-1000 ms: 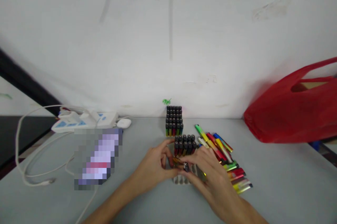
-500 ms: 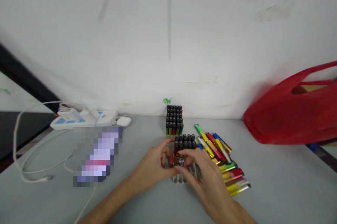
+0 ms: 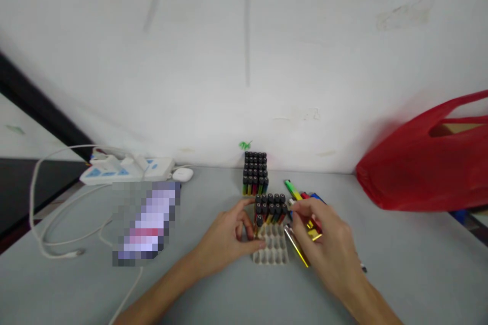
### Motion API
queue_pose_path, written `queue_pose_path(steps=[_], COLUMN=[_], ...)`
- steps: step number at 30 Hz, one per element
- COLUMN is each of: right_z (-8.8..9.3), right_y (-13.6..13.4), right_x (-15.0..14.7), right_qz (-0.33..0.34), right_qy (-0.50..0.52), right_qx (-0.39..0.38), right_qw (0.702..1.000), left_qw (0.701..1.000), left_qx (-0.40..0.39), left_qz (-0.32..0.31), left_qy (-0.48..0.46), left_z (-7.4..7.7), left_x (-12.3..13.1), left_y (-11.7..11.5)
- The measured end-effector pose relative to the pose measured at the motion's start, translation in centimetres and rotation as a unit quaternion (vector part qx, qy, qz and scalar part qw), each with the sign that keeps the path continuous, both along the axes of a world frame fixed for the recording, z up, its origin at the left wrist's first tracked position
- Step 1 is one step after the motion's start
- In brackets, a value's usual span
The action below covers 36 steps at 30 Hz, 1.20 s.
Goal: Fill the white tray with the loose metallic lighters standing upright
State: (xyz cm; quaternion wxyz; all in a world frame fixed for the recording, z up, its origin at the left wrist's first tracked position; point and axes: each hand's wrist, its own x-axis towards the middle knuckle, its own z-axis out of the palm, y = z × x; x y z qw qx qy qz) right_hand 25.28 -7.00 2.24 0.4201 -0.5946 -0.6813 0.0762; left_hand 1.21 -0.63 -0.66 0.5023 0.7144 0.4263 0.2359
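Observation:
A pale tray [image 3: 272, 251] with rows of small sockets lies on the grey table. Slim lighters [image 3: 270, 209] with black ends and shiny coloured bodies stand upright in its back rows, and one more stands ahead of them at the left. My left hand [image 3: 224, 233] curls round the tray's left side, thumb at the sockets and index finger by the back. Right of the tray, my right hand [image 3: 324, 233] pinches the silvery end of a lighter [image 3: 292, 202]. A gold lighter [image 3: 298, 248] lies beneath that hand, which hides much of a loose pile of lighters [image 3: 293, 188].
A filled block of upright lighters [image 3: 255, 172] stands near the wall. To the left are a blurred phone [image 3: 152, 223], a white power strip [image 3: 129, 170], a white case [image 3: 183, 175] and loose cables. A red bag [image 3: 427, 172] sits at the right.
My right hand has moved off the tray to the right, onto the loose lighters. A lighter now stands in the front-left socket. My left hand stays at the tray.

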Motion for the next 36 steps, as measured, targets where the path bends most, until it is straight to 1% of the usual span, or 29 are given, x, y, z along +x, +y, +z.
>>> queue_pose_path(steps=[1, 4, 6, 9, 14, 19, 25, 30, 33, 36], right_z=[0.1, 0.3, 0.3, 0.0, -0.8, -1.2, -1.5, -2.0, -1.7, -0.9], right_y=[0.3, 1.0, 1.1, 0.9, 0.5, 0.4, 0.2, 0.1, 0.0, 0.1], right_x=[0.6, 1.9, 2.0, 1.7, 1.4, 1.4, 1.0, 0.7, 0.8, 1.0], right_qz=[0.001, 0.032, 0.049, 0.056, 0.034, 0.041, 0.028, 0.014, 0.002, 0.006], right_qy=[-0.032, -0.124, -0.159, -0.191, -0.243, -0.242, -0.250, -0.244, -0.212, -0.151], right_qx=[-0.023, -0.102, -0.126, -0.122, -0.096, -0.101, -0.114, -0.095, -0.087, -0.100], right_qw=[0.999, 0.986, 0.978, 0.972, 0.965, 0.964, 0.961, 0.965, 0.973, 0.984], left_qw=[1.000, 1.000, 1.000, 1.000, 0.999, 0.998, 0.998, 0.997, 0.996, 0.993], left_qx=[0.000, -0.001, -0.005, -0.016, -0.023, -0.033, -0.047, -0.058, -0.067, -0.089], left_qz=[0.000, 0.006, 0.011, 0.005, 0.003, 0.016, 0.018, 0.014, 0.015, 0.015], left_qy=[0.000, -0.002, -0.006, -0.022, -0.046, -0.054, -0.044, -0.056, -0.064, -0.076], left_z=[0.0, 0.3, 0.7, 1.2, 1.4, 1.3, 1.3, 1.5, 1.6, 1.6], left_x=[0.0, 0.1, 0.1, 0.0, -0.1, 0.1, 0.2, 0.1, 0.0, 0.1], left_y=[0.0, -0.2, -0.3, -0.4, -0.6, -0.6, -0.6, -0.6, -0.7, -0.7])
